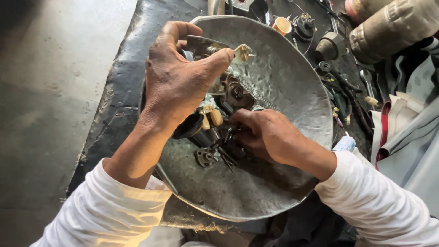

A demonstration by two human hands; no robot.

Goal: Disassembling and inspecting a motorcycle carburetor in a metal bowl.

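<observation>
Hands: two in view, both bare, both in white sleeves, working over one round dented metal pan (292, 77).
Left hand (176, 84): raised above the pan, fingers curled and thumb pressed down, closed on a dark metal engine part (235, 93) with a flat bracket sticking out past the thumb tip.
Right hand (267, 135): low in the pan, fingers bent and drawn together at the underside of the same part; whether they pinch anything I cannot tell.
Engine part: held just between the two sets of fingers, over the middle of the pan.
Small pieces: a black cap (187, 126) and two cream-coloured floats (211, 116) lie just below the left fingers; one small grey fitting (206, 157) lies just beside the right fingertips.
Spring: one long coil (256, 96) beyond the right fingers, on the pan.
Packages: one small white tube with a blue end (344, 144), beside the right wrist, outside the pan rim; its label is too small to make out.
Far side: one orange-rimmed cup (282, 25) and scattered tools (347, 96) on a black mat (119, 91), well apart from both hands.
</observation>
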